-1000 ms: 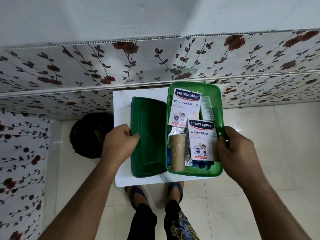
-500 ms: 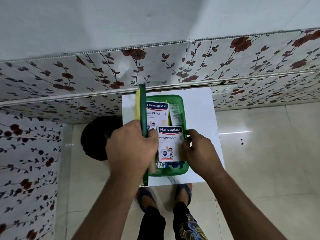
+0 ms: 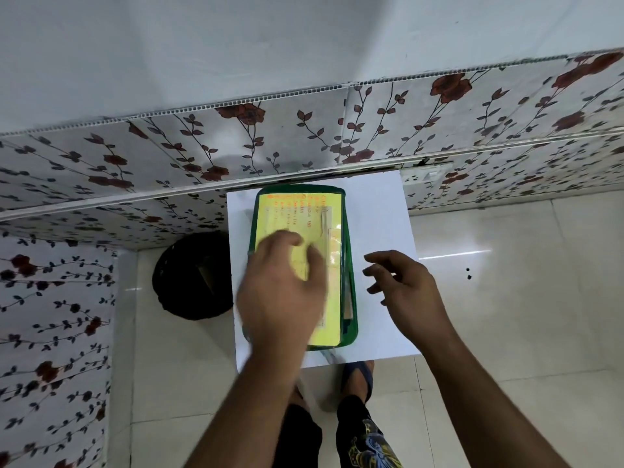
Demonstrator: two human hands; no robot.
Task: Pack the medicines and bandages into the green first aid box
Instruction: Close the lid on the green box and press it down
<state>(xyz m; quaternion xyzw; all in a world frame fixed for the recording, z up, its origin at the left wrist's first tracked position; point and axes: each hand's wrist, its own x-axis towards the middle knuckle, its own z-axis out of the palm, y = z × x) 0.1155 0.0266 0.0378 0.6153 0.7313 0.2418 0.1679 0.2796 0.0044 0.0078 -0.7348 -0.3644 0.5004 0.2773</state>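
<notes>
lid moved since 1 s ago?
Yes. The lid swung from lying open at the box's left, on the white table, to down over the box, yellow label up, under the left hand.

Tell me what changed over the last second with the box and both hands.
The lid swung from lying open on the left, up through vertical, and down over the green first aid box, hiding the plaster packets and other contents. The left hand carried it over and now lies on its yellow label. The right hand let go of the box's right edge and hovers open beside it. The box remains on the white table.
</notes>
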